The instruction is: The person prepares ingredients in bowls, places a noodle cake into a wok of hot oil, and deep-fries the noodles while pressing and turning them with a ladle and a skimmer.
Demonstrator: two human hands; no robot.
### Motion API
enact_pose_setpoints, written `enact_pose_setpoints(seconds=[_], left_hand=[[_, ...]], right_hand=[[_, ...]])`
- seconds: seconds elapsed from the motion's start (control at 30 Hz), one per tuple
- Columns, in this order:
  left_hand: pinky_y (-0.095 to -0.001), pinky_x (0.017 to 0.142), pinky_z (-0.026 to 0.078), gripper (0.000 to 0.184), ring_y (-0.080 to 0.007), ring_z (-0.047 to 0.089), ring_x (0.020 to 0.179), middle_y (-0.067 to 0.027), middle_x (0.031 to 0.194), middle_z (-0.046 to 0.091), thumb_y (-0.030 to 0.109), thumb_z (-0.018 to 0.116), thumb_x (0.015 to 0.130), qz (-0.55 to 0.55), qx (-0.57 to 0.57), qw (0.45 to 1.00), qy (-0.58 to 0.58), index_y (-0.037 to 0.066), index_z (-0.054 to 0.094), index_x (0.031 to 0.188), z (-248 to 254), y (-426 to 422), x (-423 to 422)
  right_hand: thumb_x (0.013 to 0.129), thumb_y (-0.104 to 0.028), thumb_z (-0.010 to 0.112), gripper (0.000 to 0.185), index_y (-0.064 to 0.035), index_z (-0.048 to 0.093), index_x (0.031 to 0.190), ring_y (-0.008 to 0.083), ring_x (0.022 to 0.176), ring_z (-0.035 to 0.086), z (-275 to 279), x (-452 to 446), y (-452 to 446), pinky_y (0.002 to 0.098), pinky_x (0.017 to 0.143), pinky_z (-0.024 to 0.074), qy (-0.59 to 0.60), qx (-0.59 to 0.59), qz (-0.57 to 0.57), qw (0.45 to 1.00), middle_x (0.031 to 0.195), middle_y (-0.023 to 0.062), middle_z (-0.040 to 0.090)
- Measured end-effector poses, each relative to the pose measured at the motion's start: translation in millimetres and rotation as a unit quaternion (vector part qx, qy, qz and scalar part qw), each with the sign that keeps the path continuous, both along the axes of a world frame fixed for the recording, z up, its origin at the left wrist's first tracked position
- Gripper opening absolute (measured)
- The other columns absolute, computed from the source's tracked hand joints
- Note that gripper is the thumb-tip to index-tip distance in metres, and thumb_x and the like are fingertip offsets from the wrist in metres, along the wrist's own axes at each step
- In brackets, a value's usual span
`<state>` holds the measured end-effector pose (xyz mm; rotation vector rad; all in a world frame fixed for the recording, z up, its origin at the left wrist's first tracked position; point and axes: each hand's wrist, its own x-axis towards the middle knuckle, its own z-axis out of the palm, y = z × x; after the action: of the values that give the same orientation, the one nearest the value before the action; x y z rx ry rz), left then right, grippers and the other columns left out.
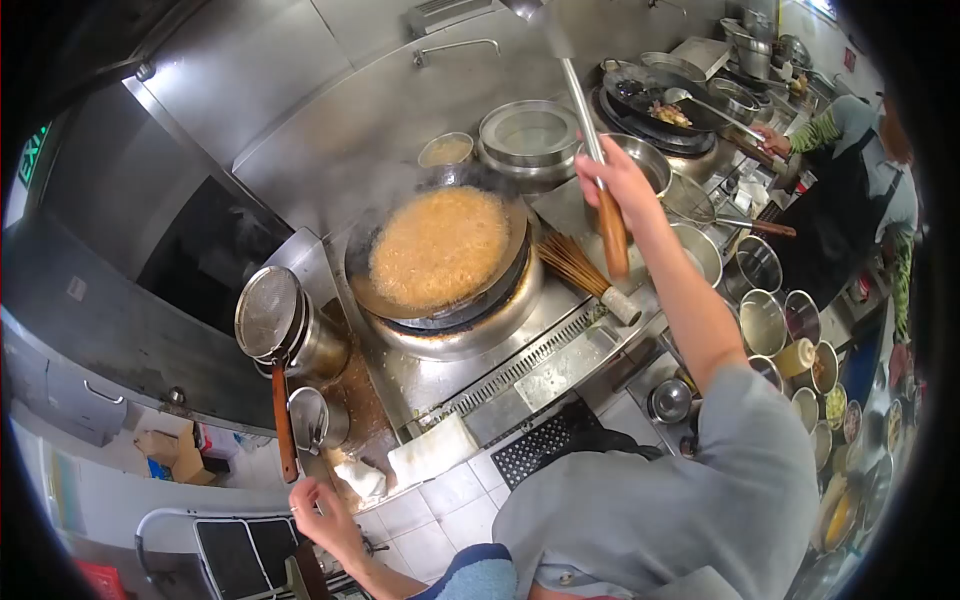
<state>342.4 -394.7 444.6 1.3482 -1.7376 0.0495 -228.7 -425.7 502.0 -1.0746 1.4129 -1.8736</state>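
Observation:
My right hand (pixel 622 182) grips a long ladle (pixel 612 235) by its wooden handle, and the ladle's metal shaft rises to the top of the view. Below and left of it, a wok (pixel 375 296) on the burner holds bubbling orange-brown liquid (pixel 440 245). A bamboo brush (pixel 585 275) lies right of the wok. At the lower left is my left hand (pixel 325 515), its fingers curled; whether anything is between them is hard to make out. Just above that hand are a strainer (pixel 268 312) with a wooden handle, resting on a metal pot (pixel 325 345), and a metal container (pixel 335 425).
A co-worker (pixel 850 190) at the right stirs food in another wok (pixel 655 95) with a ladle. Metal bowls (pixel 762 322) line the right side. A pot (pixel 530 135) and a faucet (pixel 455 47) are behind the wok. White cloths (pixel 433 452) lie at the stove's front edge.

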Motion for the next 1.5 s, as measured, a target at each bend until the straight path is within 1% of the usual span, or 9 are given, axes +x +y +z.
enact_pose_setpoints(seconds=[0.4, 0.47, 0.63, 0.7, 0.77, 0.93, 1.03, 1.13, 1.5], left_hand=[[-0.0416, 0.079, 0.048, 0.012, -0.0338, 0.061, 0.085, -0.0185, 0.092, 0.066, 0.004, 0.062, 0.083, 0.166, 0.045, 0.976, -0.134, 0.001, 0.069, 0.092, 43, 36, -41], [-0.0413, 0.079, 0.048, 0.012, -0.0335, 0.061, 0.084, -0.0181, 0.092, 0.066, 0.003, 0.061, 0.083, 0.163, 0.046, 0.977, -0.133, 0.001, 0.069, 0.091, 45, 35, -41], [-0.0409, 0.077, 0.048, 0.011, -0.0332, 0.06, 0.083, -0.0179, 0.089, 0.065, 0.003, 0.059, 0.084, 0.181, 0.04, 0.971, -0.153, -0.001, 0.067, 0.091, 49, 28, -25], [-0.0418, 0.076, 0.048, 0.012, -0.0347, 0.059, 0.082, -0.0195, 0.088, 0.064, 0.002, 0.06, 0.083, 0.192, 0.032, 0.967, -0.163, -0.003, 0.065, 0.092, 48, 23, -13], [-0.0424, 0.076, 0.048, 0.012, -0.0353, 0.059, 0.082, -0.02, 0.088, 0.064, 0.002, 0.06, 0.083, 0.224, 0.052, 0.962, -0.15, -0.003, 0.064, 0.093, 51, 20, -5], [-0.0436, 0.095, 0.044, 0.044, -0.0373, 0.059, 0.109, -0.0273, 0.119, 0.059, 0.02, 0.066, 0.085, 0.148, 0.186, 0.967, -0.092, -0.001, 0.057, 0.123, 59, -10, 17], [-0.0379, 0.068, 0.049, 0.023, -0.0296, 0.06, 0.079, -0.0187, 0.094, 0.062, 0.015, 0.063, 0.085, 0.135, -0.022, 0.965, -0.224, -0.003, 0.058, 0.098, -14, -55, 76], [-0.0409, 0.067, 0.048, 0.031, -0.0307, 0.062, 0.073, -0.0202, 0.085, 0.065, 0.024, 0.066, 0.083, 0.114, 0.255, 0.952, -0.125, -0.005, 0.06, 0.094, 19, -66, 49], [-0.0395, 0.056, 0.042, 0.033, -0.0239, 0.054, 0.058, -0.0112, 0.06, 0.051, 0.022, 0.072, 0.076, 0.019, 0.274, 0.952, -0.133, -0.005, 0.054, 0.073, 14, -120, 92]], right_hand=[[0.075, -0.008, 0.065, 0.016, -0.0044, 0.061, 0.059, 0.022, 0.047, 0.055, -130, -167, -238, 0.0437, 0.052, 0.0499, 0.193, 0.346, -0.034, 0.918, 0.061, 0.0086, 0.059], [0.08, -0.006, 0.061, 0.021, -0.003, 0.058, 0.059, 0.0197, 0.049, 0.055, -147, -176, -249, 0.0364, 0.049, 0.0494, -0.142, 0.132, 0.058, 0.979, 0.057, 0.0088, 0.057], [0.085, 0.002, 0.054, 0.005, 0.0007, 0.057, 0.081, 0.014, 0.051, 0.054, -158, -192, -241, 0.0212, 0.046, 0.0458, -0.554, -0.009, 0.154, 0.818, 0.064, 0.0048, 0.05], [0.082, -0.001, 0.056, 0.008, 0.0065, 0.056, 0.083, 0.021, 0.05, 0.059, -150, -179, -229, 0.0286, 0.043, 0.0474, -0.149, 0.183, 0.064, 0.97, 0.067, 0.0131, 0.058], [0.079, -0.003, 0.058, 0.015, 0.0106, 0.056, 0.084, 0.0253, 0.051, 0.062, -106, -145, -188, 0.0336, 0.043, 0.0484, 0.221, 0.388, -0.021, 0.895, 0.071, 0.0186, 0.063], [0.082, -0.003, 0.05, 0.04, 0.0082, 0.043, 0.12, 0.0295, 0.051, 0.064, -100, -114, -121, 0.0399, 0.048, 0.0519, 0.239, 0.323, -0.127, 0.907, 0.073, 0.0231, 0.064], [0.084, -0.005, 0.055, 0.034, 0.0073, 0.045, 0.115, 0.0225, 0.045, 0.057, -97, -78, -73, 0.036, 0.042, 0.0475, 0.148, 0.232, -0.072, 0.959, 0.063, 0.0149, 0.057], [0.086, -0.009, 0.06, 0.034, 0.0047, 0.047, 0.113, 0.0155, 0.043, 0.051, -122, -33, -32, 0.0312, 0.038, 0.0431, 0.051, 0.197, -0.041, 0.978, 0.061, 0.0091, 0.053], [0.085, -0.006, 0.061, 0.053, -0.002, 0.041, 0.133, 0.0132, 0.046, 0.049, -133, 80, 47, 0.0291, 0.039, 0.0412, 0.017, 0.244, -0.085, 0.966, 0.066, 0.0051, 0.052]])
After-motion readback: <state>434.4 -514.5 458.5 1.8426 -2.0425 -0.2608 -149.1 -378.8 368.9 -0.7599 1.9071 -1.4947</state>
